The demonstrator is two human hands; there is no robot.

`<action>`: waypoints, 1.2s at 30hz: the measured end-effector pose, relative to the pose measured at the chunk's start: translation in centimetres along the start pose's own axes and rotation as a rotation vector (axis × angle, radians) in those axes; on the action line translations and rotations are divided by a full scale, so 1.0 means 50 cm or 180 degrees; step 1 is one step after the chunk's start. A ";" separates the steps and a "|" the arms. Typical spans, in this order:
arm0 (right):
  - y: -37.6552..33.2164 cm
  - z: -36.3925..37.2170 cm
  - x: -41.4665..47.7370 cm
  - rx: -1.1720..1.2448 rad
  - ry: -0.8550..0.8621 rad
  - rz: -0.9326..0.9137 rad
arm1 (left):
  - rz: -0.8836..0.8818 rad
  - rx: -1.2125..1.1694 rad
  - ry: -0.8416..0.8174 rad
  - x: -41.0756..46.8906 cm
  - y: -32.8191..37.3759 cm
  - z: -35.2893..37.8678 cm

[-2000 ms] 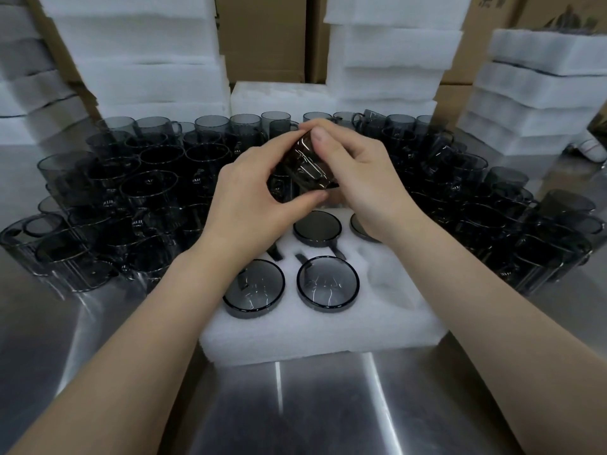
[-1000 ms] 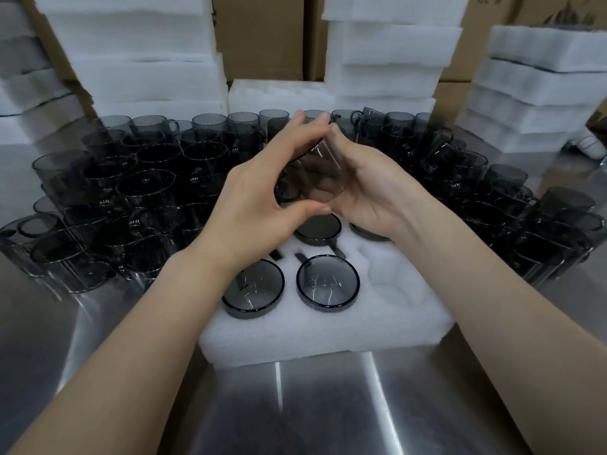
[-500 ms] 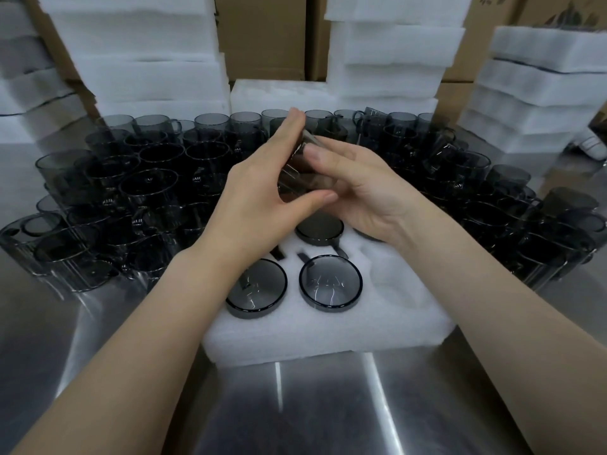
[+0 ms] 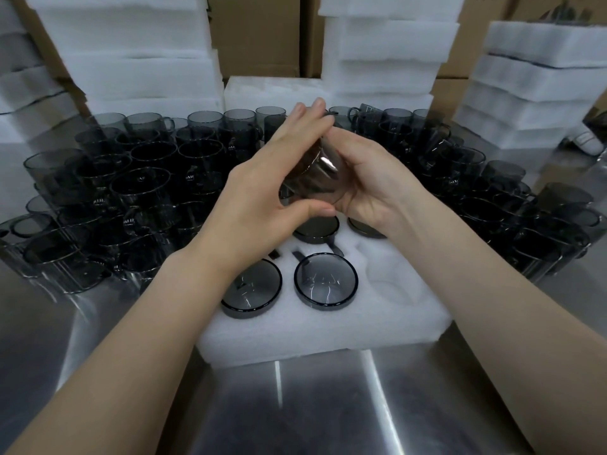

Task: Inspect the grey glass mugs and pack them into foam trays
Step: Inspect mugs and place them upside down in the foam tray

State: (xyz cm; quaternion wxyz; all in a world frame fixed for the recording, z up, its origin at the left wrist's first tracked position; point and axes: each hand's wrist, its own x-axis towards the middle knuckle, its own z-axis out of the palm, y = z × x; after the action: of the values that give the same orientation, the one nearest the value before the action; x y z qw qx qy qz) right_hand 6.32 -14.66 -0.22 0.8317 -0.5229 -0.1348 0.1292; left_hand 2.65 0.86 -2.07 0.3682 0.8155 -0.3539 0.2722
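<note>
Grey mugs (image 4: 141,182) bear faint, perhaps white lettering; foam tray (image 4: 328,333) is white.

Even overhead light streaks glare across the steel table (image 4: 328,405); wide-angle edges bend.

The left hand (image 4: 262,192), right hand (image 4: 371,188) and both forearms (image 4: 147,323) are bare, with short fingernails (image 4: 326,211).

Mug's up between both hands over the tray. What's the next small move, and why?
Probably lower the mug into the empty pocket at the foam tray's near right corner, if the inspection is done. The left hand and right hand hold it just above the tray, and the seated mugs already fill the pockets beside that one.
</note>
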 end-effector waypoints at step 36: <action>-0.009 0.015 -0.220 -0.5373 0.0849 -0.0416 | -0.1501 -0.0708 0.0792 -0.004 -0.024 -0.002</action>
State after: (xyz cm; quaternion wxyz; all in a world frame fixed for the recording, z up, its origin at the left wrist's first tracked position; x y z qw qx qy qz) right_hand -4.14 -18.14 -0.50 0.1786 -0.9689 -0.1168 -0.1252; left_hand 3.43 1.61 -2.65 0.5490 0.7903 -0.1344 0.2366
